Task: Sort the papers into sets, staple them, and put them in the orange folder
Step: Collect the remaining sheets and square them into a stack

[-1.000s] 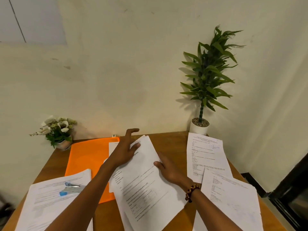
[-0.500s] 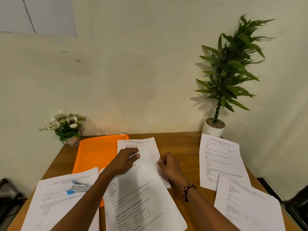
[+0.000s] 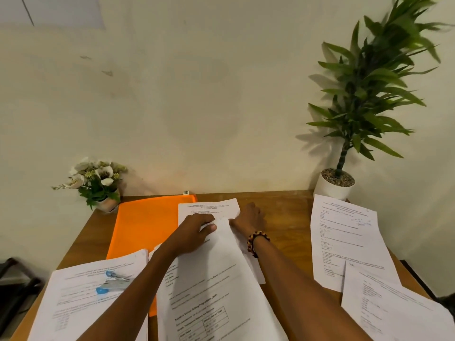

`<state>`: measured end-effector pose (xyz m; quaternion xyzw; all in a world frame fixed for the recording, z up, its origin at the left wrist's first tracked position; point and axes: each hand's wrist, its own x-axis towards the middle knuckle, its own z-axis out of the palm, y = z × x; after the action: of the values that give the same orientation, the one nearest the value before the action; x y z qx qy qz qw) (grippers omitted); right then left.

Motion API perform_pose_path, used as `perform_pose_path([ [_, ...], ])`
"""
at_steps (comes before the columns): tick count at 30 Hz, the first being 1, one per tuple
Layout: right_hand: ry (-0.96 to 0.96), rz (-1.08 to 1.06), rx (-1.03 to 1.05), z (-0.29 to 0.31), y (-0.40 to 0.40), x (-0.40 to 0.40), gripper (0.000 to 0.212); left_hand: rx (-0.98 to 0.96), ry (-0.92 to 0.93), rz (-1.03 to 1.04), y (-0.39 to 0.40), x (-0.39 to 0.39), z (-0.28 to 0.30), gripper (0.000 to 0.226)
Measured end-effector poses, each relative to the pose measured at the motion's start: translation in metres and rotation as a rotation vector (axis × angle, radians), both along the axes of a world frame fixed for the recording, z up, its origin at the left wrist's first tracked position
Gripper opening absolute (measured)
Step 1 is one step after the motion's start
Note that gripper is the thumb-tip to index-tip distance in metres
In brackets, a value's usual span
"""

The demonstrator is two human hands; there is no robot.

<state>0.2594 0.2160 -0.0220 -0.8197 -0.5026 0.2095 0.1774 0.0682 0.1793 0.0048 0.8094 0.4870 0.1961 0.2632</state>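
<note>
A middle stack of printed papers [image 3: 221, 296] lies in front of me, partly over the orange folder [image 3: 145, 225]. My left hand [image 3: 194, 233] pinches the stack's top edge, thumb on top. My right hand [image 3: 248, 217], with a beaded bracelet on its wrist, grips the same top edge from the right. A single printed sheet [image 3: 209, 207] shows from under the stack at the far side. A blue and silver stapler [image 3: 113, 283] rests on the left paper stack [image 3: 81, 306]. Two more paper sets [image 3: 344, 242] [image 3: 398, 313] lie at the right.
The wooden table [image 3: 288, 217] stands against a cream wall. A small flower pot [image 3: 98, 185] sits at the back left and a tall green plant in a white pot [image 3: 334, 185] at the back right. The floor drops off past both side edges.
Both hands have slid the middle stack toward me and gathered at its top edge. The sheet beneath it now shows at the far side.
</note>
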Motion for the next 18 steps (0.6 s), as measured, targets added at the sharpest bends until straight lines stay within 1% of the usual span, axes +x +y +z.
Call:
perform_pose_path([
  [1,0.014,-0.013,0.002,-0.001,0.004,-0.001,0.072,0.003,-0.004,-0.006,0.0,0.0,0.001,0.017],
  [3,0.032,-0.012,-0.006,-0.001,0.009,-0.002,0.035,0.013,-0.017,-0.021,0.002,-0.001,0.001,0.012],
  [4,0.041,-0.008,-0.004,-0.001,0.008,-0.001,0.021,0.024,-0.019,-0.027,0.004,-0.001,0.002,0.012],
  [5,0.037,-0.002,0.017,-0.002,0.008,0.0,0.015,0.035,-0.016,-0.031,0.004,-0.001,0.002,0.013],
  [7,0.068,0.026,0.06,-0.002,0.001,0.007,0.012,0.048,-0.014,-0.024,0.006,0.0,0.004,0.012],
  [10,0.188,0.11,0.071,0.005,-0.023,0.018,0.013,0.063,-0.004,0.013,0.007,0.002,0.005,0.014],
  [11,0.239,0.13,0.057,0.006,-0.03,0.024,0.018,0.084,-0.002,0.018,0.007,0.003,0.005,0.018],
  [13,0.407,0.145,0.023,0.012,-0.047,0.035,0.026,0.139,0.003,0.016,0.005,0.007,0.006,0.024],
  [14,0.505,0.148,-0.002,0.016,-0.055,0.04,0.026,0.163,0.012,0.016,0.005,0.01,0.007,0.025],
  [15,0.582,0.16,-0.032,0.019,-0.062,0.047,0.021,0.184,0.026,0.011,0.003,0.013,0.008,0.024],
  [16,0.622,0.186,-0.061,0.023,-0.068,0.052,0.016,0.202,0.042,-0.002,0.003,0.016,0.009,0.022],
  [18,0.644,0.245,-0.098,0.029,-0.081,0.062,0.013,0.233,0.077,-0.043,-0.001,0.022,0.012,0.018],
])
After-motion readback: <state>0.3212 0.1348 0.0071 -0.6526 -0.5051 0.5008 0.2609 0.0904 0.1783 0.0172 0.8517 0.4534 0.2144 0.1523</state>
